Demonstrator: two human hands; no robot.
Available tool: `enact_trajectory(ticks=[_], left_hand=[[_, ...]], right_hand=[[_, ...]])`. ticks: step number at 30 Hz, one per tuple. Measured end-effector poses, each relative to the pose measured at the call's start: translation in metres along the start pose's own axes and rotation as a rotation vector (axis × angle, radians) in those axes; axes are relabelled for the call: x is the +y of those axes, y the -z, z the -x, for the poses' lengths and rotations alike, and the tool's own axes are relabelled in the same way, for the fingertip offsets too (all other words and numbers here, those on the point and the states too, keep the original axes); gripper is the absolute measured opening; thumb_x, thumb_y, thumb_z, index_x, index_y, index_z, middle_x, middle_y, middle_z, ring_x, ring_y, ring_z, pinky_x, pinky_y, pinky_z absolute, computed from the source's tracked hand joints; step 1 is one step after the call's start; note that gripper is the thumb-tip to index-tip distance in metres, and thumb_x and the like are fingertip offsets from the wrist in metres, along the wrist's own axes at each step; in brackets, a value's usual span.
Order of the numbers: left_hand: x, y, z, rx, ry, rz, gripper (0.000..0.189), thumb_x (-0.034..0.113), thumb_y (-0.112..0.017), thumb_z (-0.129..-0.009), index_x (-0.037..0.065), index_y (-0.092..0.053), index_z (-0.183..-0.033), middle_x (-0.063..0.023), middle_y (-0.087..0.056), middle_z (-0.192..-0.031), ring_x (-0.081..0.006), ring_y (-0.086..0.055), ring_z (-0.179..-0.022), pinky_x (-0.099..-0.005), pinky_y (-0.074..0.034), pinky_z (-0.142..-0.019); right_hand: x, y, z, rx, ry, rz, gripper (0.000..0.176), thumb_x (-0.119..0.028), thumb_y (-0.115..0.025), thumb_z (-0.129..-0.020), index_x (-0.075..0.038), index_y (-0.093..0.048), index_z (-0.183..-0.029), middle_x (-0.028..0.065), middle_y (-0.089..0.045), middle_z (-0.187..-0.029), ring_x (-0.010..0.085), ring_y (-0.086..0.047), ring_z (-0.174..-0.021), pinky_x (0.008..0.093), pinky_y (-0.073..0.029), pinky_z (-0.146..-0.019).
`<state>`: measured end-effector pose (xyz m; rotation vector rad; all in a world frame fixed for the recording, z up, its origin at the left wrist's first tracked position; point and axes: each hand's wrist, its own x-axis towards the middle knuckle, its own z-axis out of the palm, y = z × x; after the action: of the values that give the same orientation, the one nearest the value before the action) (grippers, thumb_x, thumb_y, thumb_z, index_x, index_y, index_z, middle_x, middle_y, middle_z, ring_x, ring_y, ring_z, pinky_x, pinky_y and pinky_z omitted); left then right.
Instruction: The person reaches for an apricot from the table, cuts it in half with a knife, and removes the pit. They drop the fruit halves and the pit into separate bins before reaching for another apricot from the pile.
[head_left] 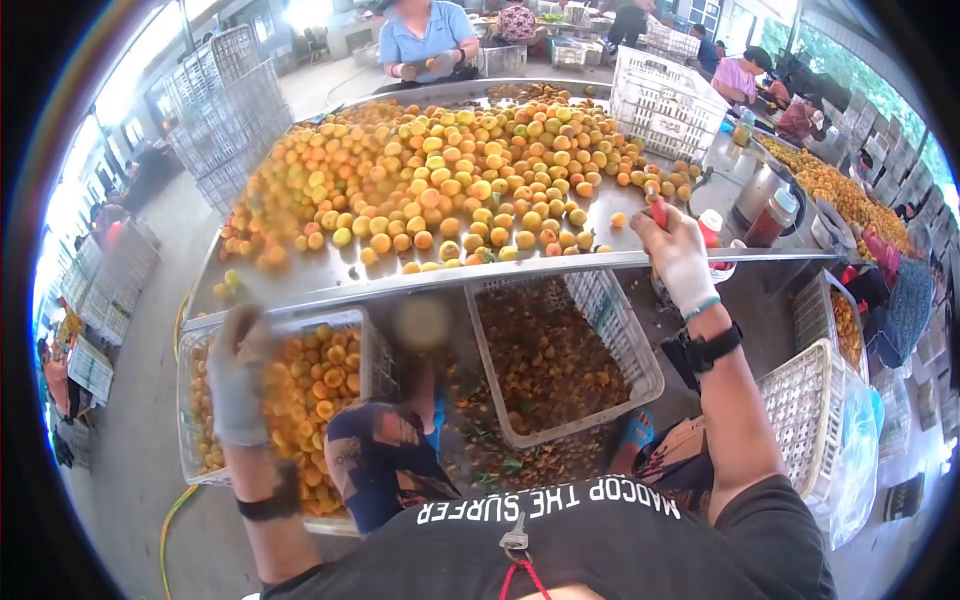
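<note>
My right hand (678, 258), in a white glove with bare fingertips, is closed around a small red-handled tool (657, 211) above the metal table's front edge; its working end is too small to make out. Whole orange-yellow apricots (440, 180) lie heaped on the metal table (340, 282). On the left, my gloved left hand (240, 375) is over a crate of apricots (315, 375), many seemingly cut in halves. Motion smears its fingers, so whether it holds anything is hidden.
Between my legs and the table stands a white crate (640, 388) with brown pits or scraps. Bottles (775, 215) and an upright crate (665, 100) are on the table's right. Stacked crates (225, 110) stand left. Across the table sits a person in blue (425, 45).
</note>
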<state>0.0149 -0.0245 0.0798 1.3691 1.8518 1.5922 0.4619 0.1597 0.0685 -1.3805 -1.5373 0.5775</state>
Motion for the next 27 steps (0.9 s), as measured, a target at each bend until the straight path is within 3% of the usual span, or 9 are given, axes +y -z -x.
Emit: enact_trajectory(ticks=[5, 6, 7, 10, 13, 18, 22, 25, 27], left_hand=[[0.002, -0.115, 0.006, -0.527, 0.287, 0.330, 0.018, 0.005, -0.062, -0.089, 0.002, -0.068, -0.106, -0.0042, -0.067, -0.094, -0.0095, -0.060, -0.085, -0.0242, -0.049, -0.075], [-0.018, -0.136, 0.009, -0.576, 0.088, 0.219, 0.018, 0.006, -0.063, -0.089, 0.002, -0.067, -0.106, -0.0039, -0.067, -0.092, -0.0100, -0.061, -0.083, -0.0257, -0.051, -0.074], [-0.015, -0.146, 0.012, -0.688, 0.314, 0.292, 0.020, 0.007, -0.063, -0.089, 0.001, -0.067, -0.108, -0.0036, -0.067, -0.091, -0.0105, -0.061, -0.084, -0.0264, -0.051, -0.077], [-0.042, -0.174, 0.016, -0.836, 0.302, 0.322, 0.023, 0.009, -0.065, -0.089, 0.001, -0.066, -0.111, -0.0032, -0.066, -0.092, -0.0096, -0.060, -0.086, -0.0258, -0.050, -0.078], [-0.054, -0.175, 0.008, -0.919, 0.368, 0.275, 0.023, 0.010, -0.065, -0.090, 0.001, -0.065, -0.112, -0.0031, -0.066, -0.093, -0.0093, -0.060, -0.086, -0.0257, -0.050, -0.078], [-0.066, -0.173, -0.003, -0.836, 0.486, 0.281, 0.023, 0.011, -0.063, -0.092, 0.000, -0.065, -0.111, -0.0024, -0.066, -0.094, -0.0084, -0.058, -0.088, -0.0246, -0.049, -0.079], [-0.060, -0.171, -0.004, -0.750, 0.584, 0.382, 0.023, 0.009, -0.061, -0.092, 0.000, -0.064, -0.113, -0.0010, -0.065, -0.092, -0.0081, -0.058, -0.085, -0.0233, -0.048, -0.079], [-0.069, -0.174, 0.000, -0.618, 0.540, 0.556, 0.031, 0.010, -0.062, -0.092, 0.001, -0.059, -0.122, -0.0017, -0.063, -0.097, -0.0083, -0.057, -0.086, -0.0234, -0.047, -0.078], [-0.054, -0.183, 0.005, -0.528, 0.441, 0.650, 0.038, 0.012, -0.061, -0.092, 0.001, -0.055, -0.128, -0.0038, -0.062, -0.101, -0.0101, -0.058, -0.088, -0.0242, -0.048, -0.079]], right_hand=[[0.060, -0.058, -0.067, -0.250, 0.100, 0.218, 0.032, -0.024, -0.070, -0.085, -0.002, -0.068, -0.110, 0.0144, -0.072, -0.096, 0.0241, -0.069, -0.091, 0.0321, -0.051, -0.084], [0.074, -0.070, -0.080, -0.297, 0.127, 0.227, 0.032, -0.023, -0.070, -0.085, -0.003, -0.069, -0.109, 0.0141, -0.072, -0.098, 0.0241, -0.068, -0.092, 0.0320, -0.051, -0.085], [0.085, -0.083, -0.093, -0.337, 0.135, 0.292, 0.033, -0.018, -0.066, -0.084, -0.005, -0.067, -0.114, 0.0154, -0.071, -0.102, 0.0283, -0.068, -0.095, 0.0350, -0.051, -0.085], [0.094, -0.124, -0.135, -0.469, 0.241, 0.675, 0.037, -0.014, -0.061, -0.082, -0.008, -0.066, -0.118, 0.0173, -0.070, -0.104, 0.0337, -0.066, -0.099, 0.0395, -0.052, -0.085], [0.105, -0.157, -0.168, -0.544, 0.392, 0.663, 0.036, -0.011, -0.056, -0.081, -0.011, -0.065, -0.116, 0.0179, -0.069, -0.104, 0.0363, -0.064, -0.101, 0.0429, -0.052, -0.085], [0.122, -0.187, -0.195, -0.845, 0.427, 0.935, 0.032, -0.013, -0.058, -0.080, -0.010, -0.065, -0.111, 0.0192, -0.068, -0.105, 0.0377, -0.064, -0.101, 0.0430, -0.052, -0.085], [0.102, -0.170, -0.187, -0.730, 0.337, 0.879, 0.030, -0.026, -0.066, -0.082, -0.007, -0.064, -0.104, 0.0200, -0.068, -0.102, 0.0394, -0.064, -0.097, 0.0414, -0.052, -0.083], [0.066, -0.145, -0.144, -0.487, 0.237, 0.454, 0.039, -0.036, -0.071, -0.083, 0.001, -0.065, -0.095, 0.0202, -0.069, -0.092, 0.0336, -0.068, -0.087, 0.0379, -0.052, -0.077], [0.011, -0.131, -0.080, -0.571, 0.119, 0.145, 0.039, -0.029, -0.075, -0.085, 0.005, -0.064, -0.102, 0.0164, -0.071, -0.098, 0.0200, -0.067, -0.087, 0.0346, -0.053, -0.076]])
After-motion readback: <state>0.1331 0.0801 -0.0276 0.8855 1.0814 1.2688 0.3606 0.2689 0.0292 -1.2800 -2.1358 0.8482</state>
